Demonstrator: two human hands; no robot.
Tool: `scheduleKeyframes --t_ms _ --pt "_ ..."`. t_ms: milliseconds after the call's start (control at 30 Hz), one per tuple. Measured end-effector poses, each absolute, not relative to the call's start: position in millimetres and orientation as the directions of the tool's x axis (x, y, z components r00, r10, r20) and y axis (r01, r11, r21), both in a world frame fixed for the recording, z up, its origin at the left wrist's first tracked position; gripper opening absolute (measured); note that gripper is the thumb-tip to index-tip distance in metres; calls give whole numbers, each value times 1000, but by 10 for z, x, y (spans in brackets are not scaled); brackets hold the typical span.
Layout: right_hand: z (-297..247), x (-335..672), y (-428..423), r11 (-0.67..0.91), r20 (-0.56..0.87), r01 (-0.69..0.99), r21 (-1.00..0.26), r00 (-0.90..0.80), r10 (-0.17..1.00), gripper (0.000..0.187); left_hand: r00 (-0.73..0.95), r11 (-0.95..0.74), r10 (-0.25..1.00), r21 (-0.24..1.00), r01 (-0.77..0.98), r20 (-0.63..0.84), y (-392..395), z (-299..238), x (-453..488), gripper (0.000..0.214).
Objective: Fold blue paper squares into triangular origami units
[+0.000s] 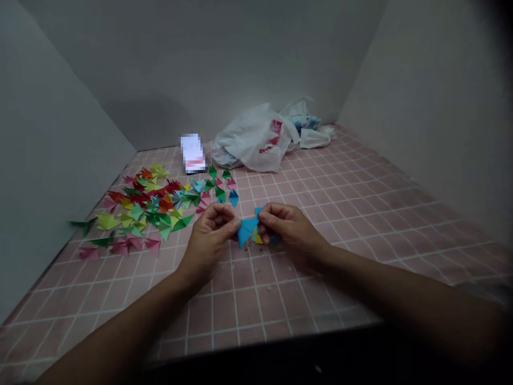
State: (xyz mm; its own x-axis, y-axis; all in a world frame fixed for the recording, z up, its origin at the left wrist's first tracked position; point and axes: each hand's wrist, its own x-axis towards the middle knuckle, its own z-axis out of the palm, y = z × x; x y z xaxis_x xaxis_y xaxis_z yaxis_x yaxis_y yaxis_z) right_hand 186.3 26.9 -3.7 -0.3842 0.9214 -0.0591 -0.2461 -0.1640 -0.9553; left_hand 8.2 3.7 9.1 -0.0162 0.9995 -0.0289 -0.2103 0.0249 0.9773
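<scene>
A small piece of folded blue paper (248, 229) is held up between my two hands, over the near middle of the table. My left hand (212, 230) pinches its left corner between thumb and fingers. On the other side, my right hand (286, 224) grips the upper right end the same way. Just behind the blue paper, a bit of yellow paper (258, 236) shows near the tabletop, partly hidden by my right fingers. Small crumbs or scraps lie on the cloth below, too small to name.
Many folded paper birds (160, 200) in several colours spread over the left of the pink checked tablecloth (344, 214). Behind them a lit phone (193, 153) leans upright. White plastic bags (256, 136) lie at the back, near the wall.
</scene>
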Motion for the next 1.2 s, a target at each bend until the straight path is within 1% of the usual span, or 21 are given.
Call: scheduleKeyframes --t_ms 100,200,367,500,700,933,1200 --pt "-59 1845 261 -211 -78 -278 -937 -421 904 32 -56 92 992 940 -329 -116 64 74 86 31" --pt "-61 1834 246 -231 -86 -243 -942 -490 868 28 -50 150 981 892 -426 -189 69 60 97 34" --pt "-49 1826 230 -219 -90 -199 -955 -509 856 23 0 221 968 850 -479 -252 35 40 125 37" --pt "-49 1825 242 -224 -92 -198 -954 -519 850 22 28 257 958 813 -523 -285 27 40 133 40" --pt "-53 1822 253 -218 -82 -200 -955 -530 844 29 60 272 957 804 -529 -284 26 27 127 42" --pt "-60 1821 260 -189 -68 -175 -966 -532 844 25 69 267 959 786 -557 -277 14 -2 146 43" --pt "-69 1833 271 -179 -52 -185 -966 -539 840 24 99 289 953 756 -588 -287 45 -41 120 36"
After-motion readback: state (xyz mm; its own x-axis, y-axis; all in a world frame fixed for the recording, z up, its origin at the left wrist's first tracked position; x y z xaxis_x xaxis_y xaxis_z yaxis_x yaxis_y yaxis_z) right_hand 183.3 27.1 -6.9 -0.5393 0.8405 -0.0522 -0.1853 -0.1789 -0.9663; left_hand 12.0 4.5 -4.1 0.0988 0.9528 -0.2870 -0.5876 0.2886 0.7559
